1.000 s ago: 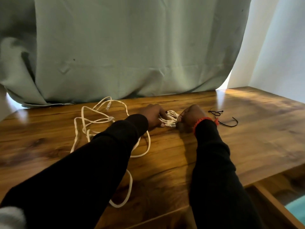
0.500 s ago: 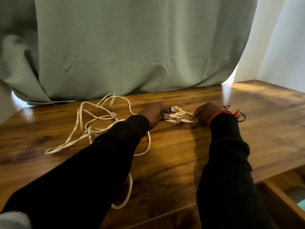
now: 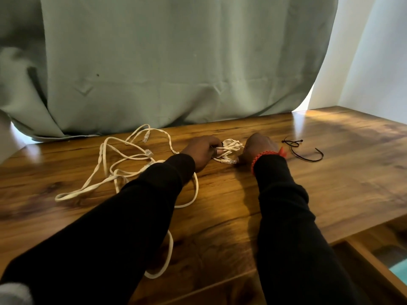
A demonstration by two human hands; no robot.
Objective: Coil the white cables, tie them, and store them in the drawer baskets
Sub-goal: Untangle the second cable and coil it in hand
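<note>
Two hands work at a small bundle of white cable (image 3: 229, 148) on the wooden table (image 3: 330, 172), which serves as the landmark here. The bundle lies on the table top towards its back edge, roughly midway along. The left hand (image 3: 201, 154) rests on the table just left of the bundle, its fingers curled and pinching the strands at the bundle's left side. The right hand (image 3: 259, 147) sits just right of the bundle, touching it, with its fingers folded under towards the cable; whether they actually grip a strand cannot be told, since the back of the hand hides them. A red wristband (image 3: 264, 156) circles the right wrist.

More loose white cable (image 3: 123, 159) sprawls over the table's left half in tangled loops, passing under the left sleeve and trailing to the table's front edge. A thin black tie (image 3: 301, 150) lies on the table right of the right hand, apart from it. A green curtain (image 3: 176, 62) hangs behind the table's back edge. An open drawer (image 3: 374, 260) shows below the table's front right corner.
</note>
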